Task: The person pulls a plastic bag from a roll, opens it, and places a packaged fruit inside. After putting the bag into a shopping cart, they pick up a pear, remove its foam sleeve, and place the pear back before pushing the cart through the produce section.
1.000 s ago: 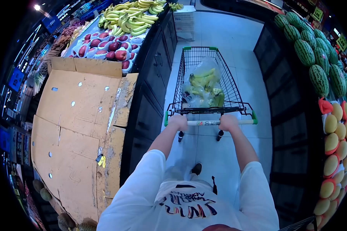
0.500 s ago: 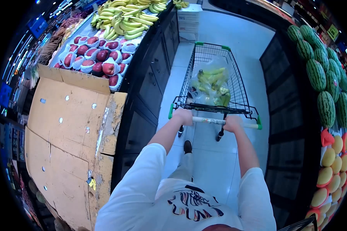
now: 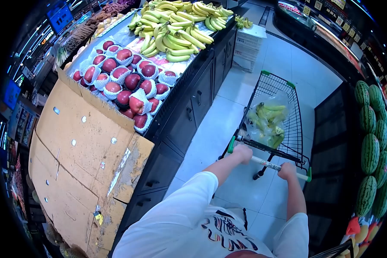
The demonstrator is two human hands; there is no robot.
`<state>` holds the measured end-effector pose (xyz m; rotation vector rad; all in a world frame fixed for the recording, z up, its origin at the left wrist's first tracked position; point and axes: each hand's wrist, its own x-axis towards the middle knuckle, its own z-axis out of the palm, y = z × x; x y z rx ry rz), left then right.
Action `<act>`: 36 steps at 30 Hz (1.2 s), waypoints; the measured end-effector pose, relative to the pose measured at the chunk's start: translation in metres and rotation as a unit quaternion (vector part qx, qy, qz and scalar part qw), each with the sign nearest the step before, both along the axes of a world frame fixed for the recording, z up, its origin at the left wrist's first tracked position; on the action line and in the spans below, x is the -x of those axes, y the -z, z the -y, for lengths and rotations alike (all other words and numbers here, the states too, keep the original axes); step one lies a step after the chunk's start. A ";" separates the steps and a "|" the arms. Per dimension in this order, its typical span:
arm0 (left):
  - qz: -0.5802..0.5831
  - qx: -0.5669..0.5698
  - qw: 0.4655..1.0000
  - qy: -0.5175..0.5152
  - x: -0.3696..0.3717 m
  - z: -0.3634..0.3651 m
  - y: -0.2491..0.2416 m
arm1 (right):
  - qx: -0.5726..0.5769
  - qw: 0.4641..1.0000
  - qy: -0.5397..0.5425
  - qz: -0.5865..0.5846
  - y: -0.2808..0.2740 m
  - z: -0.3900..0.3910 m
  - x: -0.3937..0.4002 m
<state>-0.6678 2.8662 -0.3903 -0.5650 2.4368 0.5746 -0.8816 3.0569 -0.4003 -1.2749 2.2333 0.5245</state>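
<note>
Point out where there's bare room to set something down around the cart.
Free: the far end of the cart basket beyond the bagged bananas, and the flattened cardboard beside the apples. Crowded: the apples and loose bananas fill the stand; both hands, left hand and right hand, occupy the handle.

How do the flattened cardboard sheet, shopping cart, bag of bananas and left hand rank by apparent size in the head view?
1. Flattened cardboard sheet, though it lies nearest the camera.
2. Shopping cart.
3. Bag of bananas, inside the cart.
4. Left hand, gripping the cart handle.
</note>
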 end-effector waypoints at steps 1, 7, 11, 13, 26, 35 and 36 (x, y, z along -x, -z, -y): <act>0.006 -0.006 1.000 -0.004 0.012 0.009 0.000 | -0.009 1.000 0.000 -0.004 0.003 0.011 0.012; 0.009 -0.024 1.000 0.011 0.086 0.047 0.023 | 0.010 1.000 -0.001 0.021 0.011 0.044 0.090; 0.018 -0.029 0.999 0.004 0.134 0.072 0.033 | -0.010 0.998 -0.024 0.056 0.018 0.072 0.151; 0.035 -0.031 0.999 0.006 0.157 0.083 0.012 | 0.006 0.996 -0.055 0.063 0.019 0.082 0.179; 0.116 -0.015 0.992 -0.044 0.261 0.167 0.008 | 0.053 0.987 -0.085 0.129 0.011 0.169 0.270; 0.113 -0.028 0.992 -0.050 0.280 0.218 0.023 | 0.054 0.987 -0.076 0.129 0.026 0.219 0.293; 0.122 -0.025 0.991 -0.052 0.283 0.225 0.025 | 0.058 0.986 -0.080 0.133 0.034 0.225 0.296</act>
